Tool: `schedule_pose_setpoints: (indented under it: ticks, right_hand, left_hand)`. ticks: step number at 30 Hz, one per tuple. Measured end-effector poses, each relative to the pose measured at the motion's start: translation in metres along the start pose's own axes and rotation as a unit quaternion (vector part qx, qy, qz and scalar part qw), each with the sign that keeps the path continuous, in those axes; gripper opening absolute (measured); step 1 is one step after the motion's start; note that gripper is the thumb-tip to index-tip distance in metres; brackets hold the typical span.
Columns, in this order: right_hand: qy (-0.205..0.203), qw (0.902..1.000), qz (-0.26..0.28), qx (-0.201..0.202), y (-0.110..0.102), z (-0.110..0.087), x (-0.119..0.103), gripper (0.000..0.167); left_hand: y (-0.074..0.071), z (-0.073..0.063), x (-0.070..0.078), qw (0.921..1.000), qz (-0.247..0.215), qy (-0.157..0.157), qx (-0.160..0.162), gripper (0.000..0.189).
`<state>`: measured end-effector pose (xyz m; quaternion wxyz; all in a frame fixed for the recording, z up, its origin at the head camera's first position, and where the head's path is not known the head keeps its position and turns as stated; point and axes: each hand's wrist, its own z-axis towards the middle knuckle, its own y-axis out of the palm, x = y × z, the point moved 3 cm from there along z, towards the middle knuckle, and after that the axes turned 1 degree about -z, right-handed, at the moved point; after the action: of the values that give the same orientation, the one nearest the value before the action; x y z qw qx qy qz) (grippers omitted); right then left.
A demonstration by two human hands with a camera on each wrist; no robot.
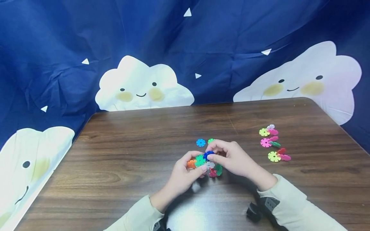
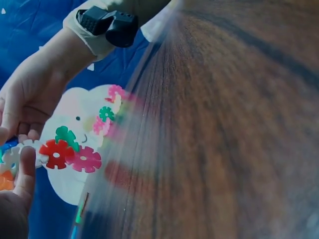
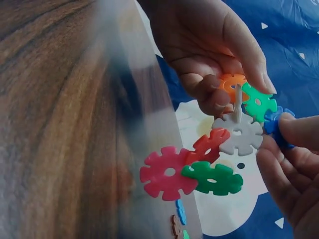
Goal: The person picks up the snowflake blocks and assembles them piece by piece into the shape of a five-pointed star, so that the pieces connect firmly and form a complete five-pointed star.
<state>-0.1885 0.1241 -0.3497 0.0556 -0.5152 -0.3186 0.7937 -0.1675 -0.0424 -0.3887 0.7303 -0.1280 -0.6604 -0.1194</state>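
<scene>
My left hand grips a chain of linked plastic snowflake discs above the table. An orange disc and a bright green disc sit at its fingers. Further along the chain come a greyish-white disc, a red disc, a pink disc and a dark green disc. Between thumb and fingers, my right hand pinches a dark blue disc, which lies right at the edge of the bright green one.
On the brown table, a light blue disc and a green disc lie beyond the hands. To the right are small linked groups, with a yellow disc in the nearest. Behind hangs a blue curtain with clouds.
</scene>
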Motion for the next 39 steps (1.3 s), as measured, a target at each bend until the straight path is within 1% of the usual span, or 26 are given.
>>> schedule_pose_setpoints:
  ticks: [3,6,7,9,12,14,17,20,22,24,26,27,29,31,33,35,37,39]
  right_hand:
    - [-0.01,0.9994,-0.024,0.023,0.001,-0.001,-0.002,0.011]
    - [-0.03,0.9971,-0.043,0.056,0.003,-0.003,-0.003,0.013]
    - [-0.039,0.9959,-0.047,0.067,0.004,-0.004,-0.004,0.014]
    - [-0.057,0.9936,-0.049,0.085,0.006,-0.007,-0.003,0.015]
    - [-0.072,0.9911,-0.037,0.105,0.007,-0.012,0.001,0.016]
    - [-0.078,0.9902,-0.026,0.113,0.008,-0.015,0.003,0.015]
    - [-0.08,0.9898,-0.012,0.117,0.008,-0.018,0.006,0.014]
    - [-0.088,0.9895,-0.003,0.114,0.008,-0.019,0.006,0.012]
    - [-0.091,0.99,0.001,0.108,0.008,-0.018,0.005,0.011]
    - [-0.09,0.9906,0.0,0.103,0.005,-0.018,0.005,0.011]
    - [-0.071,0.9928,-0.002,0.097,0.001,-0.019,0.005,0.012]
    - [-0.059,0.9936,-0.009,0.096,-0.003,-0.02,0.006,0.013]
    - [-0.035,0.9936,-0.03,0.103,-0.014,-0.024,0.008,0.016]
    - [-0.008,0.9917,-0.058,0.114,-0.03,-0.028,0.01,0.018]
    - [0.01,0.9871,-0.093,0.129,-0.046,-0.034,0.014,0.019]
    - [0.027,0.9802,-0.138,0.14,-0.062,-0.042,0.019,0.02]
    - [0.032,0.9702,-0.195,0.14,-0.075,-0.05,0.027,0.022]
    - [0.034,0.957,-0.257,0.131,-0.086,-0.059,0.037,0.026]
  left_hand:
    - [0.001,0.001,0.001,0.9997,0.023,0.007,-0.003,0.031]
    - [0.002,0.001,0.003,0.9967,0.076,0.029,-0.005,0.03]
    - [0.003,0.0,0.003,0.9937,0.104,0.041,-0.003,0.03]
    - [0.005,-0.001,0.004,0.9846,0.162,0.066,0.004,0.029]
    - [0.009,-0.002,0.006,0.9709,0.218,0.099,0.014,0.028]
    - [0.011,-0.002,0.006,0.9666,0.23,0.113,0.013,0.028]
    - [0.013,-0.002,0.007,0.9652,0.232,0.12,0.002,0.027]
    - [0.012,0.001,0.008,0.9694,0.213,0.122,-0.004,0.026]
    - [0.011,0.003,0.007,0.9791,0.176,0.102,-0.01,0.025]
    - [0.01,0.005,0.007,0.9894,0.124,0.072,-0.019,0.025]
    - [0.008,0.005,0.006,0.9954,0.081,0.042,-0.029,0.027]
    - [0.007,0.004,0.006,0.9972,0.064,0.026,-0.03,0.028]
    - [0.004,0.002,0.006,0.9985,0.045,0.018,-0.025,0.032]
    - [-0.001,0.001,0.006,0.999,0.037,0.019,-0.013,0.032]
    - [-0.005,0.0,0.005,0.9992,0.033,0.024,-0.001,0.031]
    - [-0.008,0.0,0.005,0.999,0.029,0.033,0.002,0.028]
    - [-0.009,0.001,0.004,0.9989,0.018,0.044,0.003,0.027]
    - [-0.01,0.001,0.004,0.9985,0.009,0.053,0.009,0.027]
